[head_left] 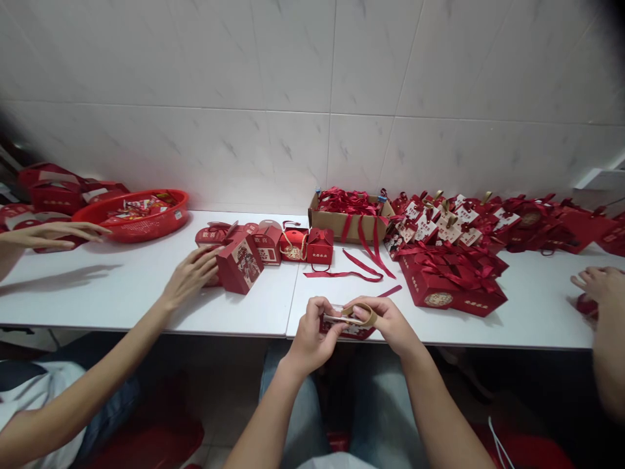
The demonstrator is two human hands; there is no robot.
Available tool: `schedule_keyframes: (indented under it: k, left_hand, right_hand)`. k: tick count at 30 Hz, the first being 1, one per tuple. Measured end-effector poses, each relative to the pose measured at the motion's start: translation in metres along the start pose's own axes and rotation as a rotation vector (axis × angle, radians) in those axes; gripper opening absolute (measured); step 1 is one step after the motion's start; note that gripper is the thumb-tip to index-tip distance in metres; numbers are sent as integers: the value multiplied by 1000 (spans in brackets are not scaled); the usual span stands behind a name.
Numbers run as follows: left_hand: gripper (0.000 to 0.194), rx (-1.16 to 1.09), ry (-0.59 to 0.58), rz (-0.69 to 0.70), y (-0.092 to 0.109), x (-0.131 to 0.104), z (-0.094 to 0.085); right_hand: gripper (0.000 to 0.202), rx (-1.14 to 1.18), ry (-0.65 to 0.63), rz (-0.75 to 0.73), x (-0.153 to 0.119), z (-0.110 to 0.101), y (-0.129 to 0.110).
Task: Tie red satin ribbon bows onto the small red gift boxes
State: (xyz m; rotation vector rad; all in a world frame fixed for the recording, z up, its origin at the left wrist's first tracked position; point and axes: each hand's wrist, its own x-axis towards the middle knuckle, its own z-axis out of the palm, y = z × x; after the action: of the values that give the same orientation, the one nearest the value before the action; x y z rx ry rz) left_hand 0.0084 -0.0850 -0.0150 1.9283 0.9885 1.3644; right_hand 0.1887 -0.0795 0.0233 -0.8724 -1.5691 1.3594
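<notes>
At the table's front edge, my left hand [315, 335] is closed around one side of a small red gift box [354, 331] with a pale printed front. My right hand [390, 322] is closed at its other side, the thumb and fingers on a tan ribbon [370, 314] that loops over the top. My fingers hide much of the box. Just beyond my hands, loose dark red ribbons [359, 275] lie on the white table [258, 312].
Ribbons fill a cardboard box [319, 221] by the wall. Red gift boxes [454, 280] are packed at the right. A co-worker's hand [193, 270] touches a red box [239, 264]; another hand reaches toward a red basket [151, 228] of packets. A hand [603, 286] is at far right.
</notes>
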Motion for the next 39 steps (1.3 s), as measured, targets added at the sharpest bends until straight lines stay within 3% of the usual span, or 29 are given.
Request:
schedule_keyframes:
  k: [26,39]
  left_hand:
    - [29,-41,7,-14,2,-1,0]
    - [29,-56,30,-21,1,-1,1]
  right_hand:
    - [27,-62,21,-29,-1,3,-2]
    - [27,-96,119,-59,-3,1,1]
